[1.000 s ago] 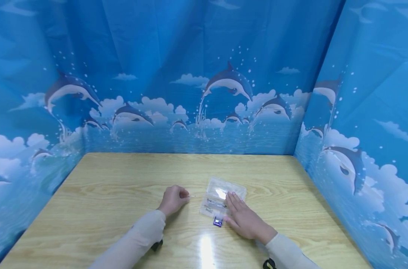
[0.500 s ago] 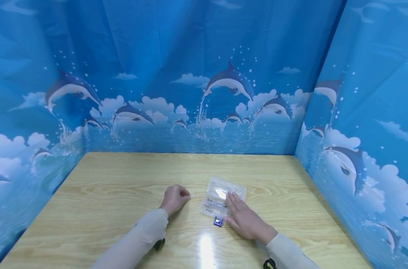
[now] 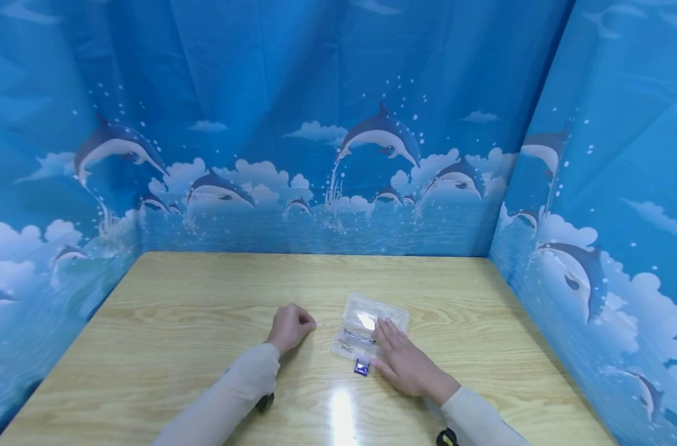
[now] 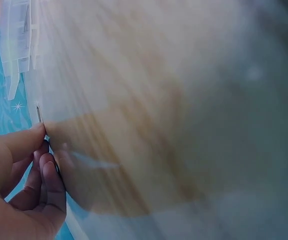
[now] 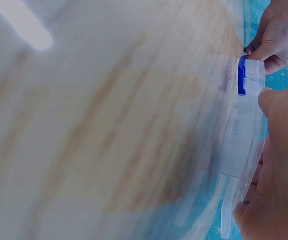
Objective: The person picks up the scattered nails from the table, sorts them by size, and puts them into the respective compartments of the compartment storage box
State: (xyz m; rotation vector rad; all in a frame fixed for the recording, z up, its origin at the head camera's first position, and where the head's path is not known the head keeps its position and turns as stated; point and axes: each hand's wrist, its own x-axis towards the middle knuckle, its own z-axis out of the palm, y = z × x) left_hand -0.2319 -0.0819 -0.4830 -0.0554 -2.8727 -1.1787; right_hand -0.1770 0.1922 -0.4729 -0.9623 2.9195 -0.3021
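Note:
My left hand is low over the table, left of a clear plastic case. Its thumb and finger pinch a thin metal pin, whose tip points toward the case; the rest is hidden in the fingers. Several slim metal rods and some small bits lie in the case, which has clear divided walls. My right hand rests on the right part of the case with fingers straight, hiding that part. A small blue square piece sits at the case's near edge, beside the right thumb.
The wood-grain table reflects a bright light patch in front of the case. A blue curtain with dolphins hangs behind the table, and another along its right side. Dark wrist devices sit under both sleeves.
The left hand has shifted very slightly right, toward the case, still pinching the pin. The right hand and the case have stayed in place.

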